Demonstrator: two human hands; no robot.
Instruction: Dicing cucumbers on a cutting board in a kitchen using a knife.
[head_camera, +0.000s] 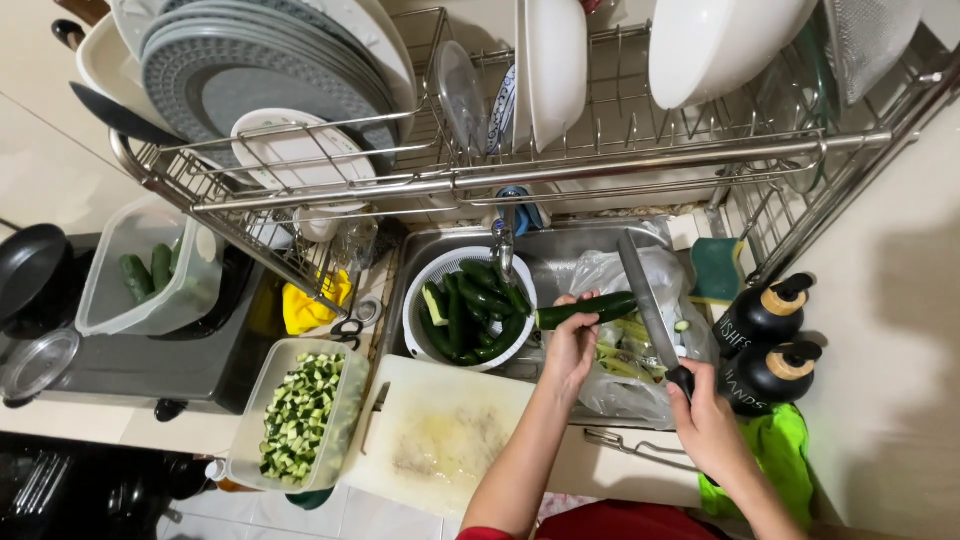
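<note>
Cucumber held over the sink and met by the knife blade; cutting work judged partly done.

A long dark green cucumber is grasped at its near end in the grip of the left hand, over a crumpled clear plastic bag of green trimmings lying in the steel sink. The grip of the right hand is clenched on the black handle of a long steel knife, whose blade is laid across the cucumber's far end. Just left of the left grip, a white round colander of whole cucumbers is seen, still uncut. Below and further left, a white cutting board lies bare on the table, and a clear rectangular plastic tub is already filled with diced cucumber. Roughly half is judged remaining.
</note>
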